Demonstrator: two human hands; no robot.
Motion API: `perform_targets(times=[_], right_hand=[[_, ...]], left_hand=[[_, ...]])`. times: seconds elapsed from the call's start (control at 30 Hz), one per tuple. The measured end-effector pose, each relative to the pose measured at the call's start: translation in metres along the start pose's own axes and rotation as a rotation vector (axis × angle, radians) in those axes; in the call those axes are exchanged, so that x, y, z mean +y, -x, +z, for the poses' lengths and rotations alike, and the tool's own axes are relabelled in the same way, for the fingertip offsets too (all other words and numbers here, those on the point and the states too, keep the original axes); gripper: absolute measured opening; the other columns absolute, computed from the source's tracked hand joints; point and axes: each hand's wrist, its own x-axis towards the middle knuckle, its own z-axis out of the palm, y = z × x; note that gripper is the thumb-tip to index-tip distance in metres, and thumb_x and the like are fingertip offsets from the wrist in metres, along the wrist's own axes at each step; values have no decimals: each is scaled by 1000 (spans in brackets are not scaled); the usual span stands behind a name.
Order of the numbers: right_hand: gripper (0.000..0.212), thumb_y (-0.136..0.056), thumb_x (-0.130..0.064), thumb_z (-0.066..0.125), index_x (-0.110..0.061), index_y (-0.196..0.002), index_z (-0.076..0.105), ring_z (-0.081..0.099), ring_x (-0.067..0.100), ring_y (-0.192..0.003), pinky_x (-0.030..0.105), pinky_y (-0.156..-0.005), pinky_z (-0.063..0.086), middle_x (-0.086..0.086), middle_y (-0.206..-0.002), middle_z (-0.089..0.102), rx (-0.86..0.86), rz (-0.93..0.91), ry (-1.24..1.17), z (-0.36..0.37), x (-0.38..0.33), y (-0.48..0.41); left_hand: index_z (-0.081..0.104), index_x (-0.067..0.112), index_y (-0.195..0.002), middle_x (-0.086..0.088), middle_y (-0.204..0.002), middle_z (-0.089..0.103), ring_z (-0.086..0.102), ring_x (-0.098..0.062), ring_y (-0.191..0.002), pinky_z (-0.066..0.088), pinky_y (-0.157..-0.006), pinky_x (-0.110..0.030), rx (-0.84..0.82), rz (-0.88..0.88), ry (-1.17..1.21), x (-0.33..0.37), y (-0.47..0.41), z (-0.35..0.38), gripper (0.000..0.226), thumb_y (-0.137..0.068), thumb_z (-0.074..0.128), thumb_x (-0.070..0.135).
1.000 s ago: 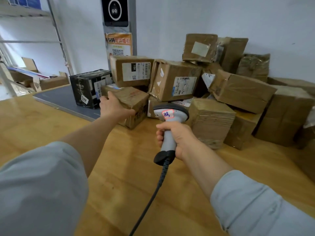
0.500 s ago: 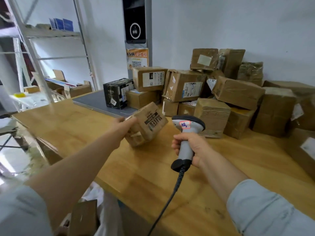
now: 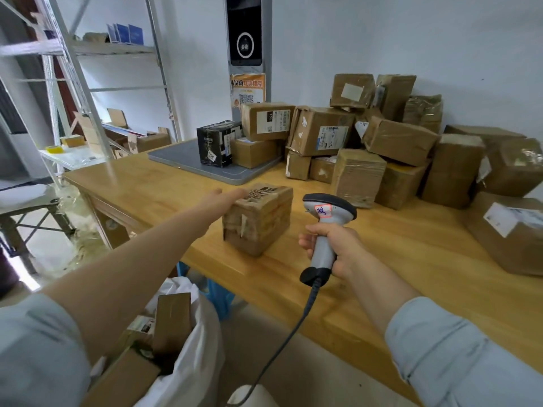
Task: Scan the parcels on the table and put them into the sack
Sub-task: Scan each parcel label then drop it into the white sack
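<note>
Now, left fingers [image 3: 238,195] touching parcel [image 3: 258,224], upper edge

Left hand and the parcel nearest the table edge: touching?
Touching. The head view shows the left hand lying on the parcel at its top left edge, fingers over the printed top, with no gap between them.
</note>
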Motion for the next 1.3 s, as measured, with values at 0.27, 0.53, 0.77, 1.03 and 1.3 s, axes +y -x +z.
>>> perform_targets(times=[0.27, 0.53, 0.77, 1.03, 1.3], right_hand=[[9, -83, -1, 66, 4, -89, 61, 65, 18, -48, 22, -43, 48, 14, -65, 69, -18, -15, 38, 1, 5, 14], [8, -83, -1, 66, 3, -88, 60, 64, 18, -46, 24, -45, 49, 14, -65, 68, 6, -9, 18, -6, 4, 13], [8, -87, -3, 63, -1, -81, 58, 61, 13, -43, 19, -42, 47, 8, -56, 65, -78, 50, 27, 7, 7, 18], [7, -85, -4, 66, -2, -85, 59, 62, 15, -45, 21, -42, 47, 9, -58, 67, -78, 26, 59, 5, 7, 23], [12, -85, -8, 67, -2, -88, 57, 62, 17, -46, 23, -45, 49, 12, -61, 67, -118, 1, 26, 9, 5, 33]], left_hand=[[44, 7, -129, -11, -123, 51, 50, -27, -112, 51, -91, -40, 15, 74, -505, 14, 0, 15, 87, -66, 76, 59], [47, 12, -128, -13, -116, 55, 55, -29, -101, 48, -81, -36, -106, -154, 60, 4, 10, -23, 57, -86, 62, 47], [9, 14, -154, -17, -159, 11, 11, -37, -146, 22, -113, -52, 198, 90, -427, 11, 4, -6, 113, -72, 65, 69], [33, 9, -145, -14, -143, 42, 41, -31, -131, 38, -101, -39, -63, 42, -519, 24, 0, 6, 88, -78, 70, 53], [34, 8, -140, -13, -132, 51, 50, -29, -120, 47, -96, -39, -140, -14, -218, 4, -5, -16, 81, -76, 76, 34]])
